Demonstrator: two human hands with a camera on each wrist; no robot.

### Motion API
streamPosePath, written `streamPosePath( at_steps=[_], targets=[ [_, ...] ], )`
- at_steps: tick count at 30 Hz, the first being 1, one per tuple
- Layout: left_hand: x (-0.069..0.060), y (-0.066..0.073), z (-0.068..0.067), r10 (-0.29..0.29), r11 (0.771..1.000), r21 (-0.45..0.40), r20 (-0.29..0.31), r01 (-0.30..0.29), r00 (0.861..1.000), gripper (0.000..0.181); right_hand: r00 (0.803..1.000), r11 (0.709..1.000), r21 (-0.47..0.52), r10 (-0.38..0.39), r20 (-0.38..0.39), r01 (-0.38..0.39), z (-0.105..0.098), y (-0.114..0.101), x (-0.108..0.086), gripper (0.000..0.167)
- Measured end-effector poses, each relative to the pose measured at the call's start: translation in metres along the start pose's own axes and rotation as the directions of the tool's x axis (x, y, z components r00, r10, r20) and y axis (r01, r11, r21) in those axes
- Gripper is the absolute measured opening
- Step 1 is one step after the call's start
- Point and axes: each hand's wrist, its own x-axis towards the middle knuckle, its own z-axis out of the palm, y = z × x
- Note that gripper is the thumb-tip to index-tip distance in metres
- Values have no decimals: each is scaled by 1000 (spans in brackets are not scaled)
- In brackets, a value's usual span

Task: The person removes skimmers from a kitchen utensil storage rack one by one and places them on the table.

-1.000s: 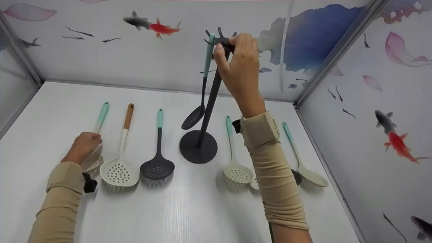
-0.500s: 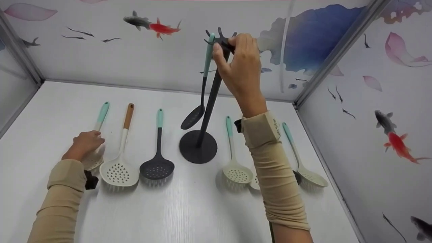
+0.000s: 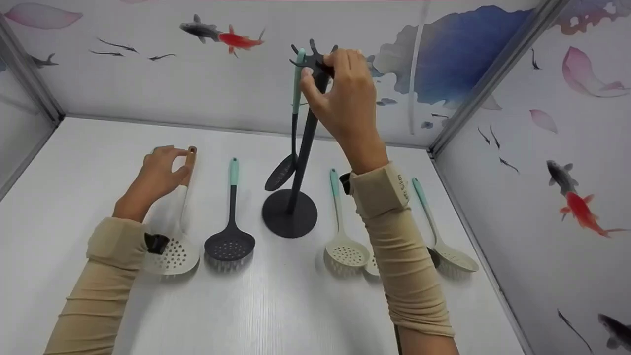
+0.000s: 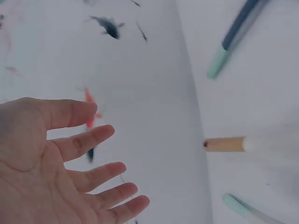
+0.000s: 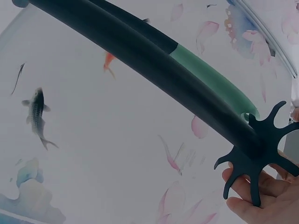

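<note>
My left hand (image 3: 157,175) hovers over the brown handle of a white perforated skimmer (image 3: 177,256) on the table. In the left wrist view, its fingers are spread and the brown handle (image 4: 226,144) lies apart from them. My right hand (image 3: 347,98) holds the hooked top of a black utensil stand (image 3: 303,143); in the right wrist view, fingers lie behind the hooks (image 5: 254,179). From one hook hangs a black slotted spoon (image 3: 282,172) with a mint handle. The left hand and arm hide another mint-handled utensil, whose handle (image 4: 233,204) shows in the left wrist view.
A black skimmer (image 3: 229,246) with a mint handle lies left of the stand's round base (image 3: 290,214). To the right lie a pale skimmer (image 3: 347,254) and a pale slotted spoon (image 3: 456,259), with others partly under the right arm. Printed panels wall the table's back and sides.
My left hand has left the leftmost mint-handled utensil and moved up and right to the brown handle. The stand's top has shifted slightly left with my right hand.
</note>
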Motion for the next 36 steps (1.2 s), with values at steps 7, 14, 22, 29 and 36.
streamPosePath(
  at_steps=[7, 14, 22, 29, 36],
  targets=[
    [-4, 70, 1, 189, 980, -58, 8, -188, 982, 46, 999, 999, 33, 3, 47, -4, -4, 0, 1, 35],
    [8, 120, 22, 334, 929, -171, -1, -329, 943, 56, 997, 984, 176, -18, 71, 5, -9, 11, 2, 33],
    [26, 144, 56, 385, 839, -347, -165, -419, 908, 49, 999, 929, 370, -9, 50, -10, -12, 27, 1, 31],
    [33, 153, 71, 338, 800, -411, -294, -438, 894, 33, 998, 910, 413, 8, 67, -35, -12, 30, 1, 33],
    [37, 154, 78, 324, 800, -410, -319, -439, 890, 25, 995, 921, 381, 45, 86, -75, -15, 28, 3, 34]
  ],
)
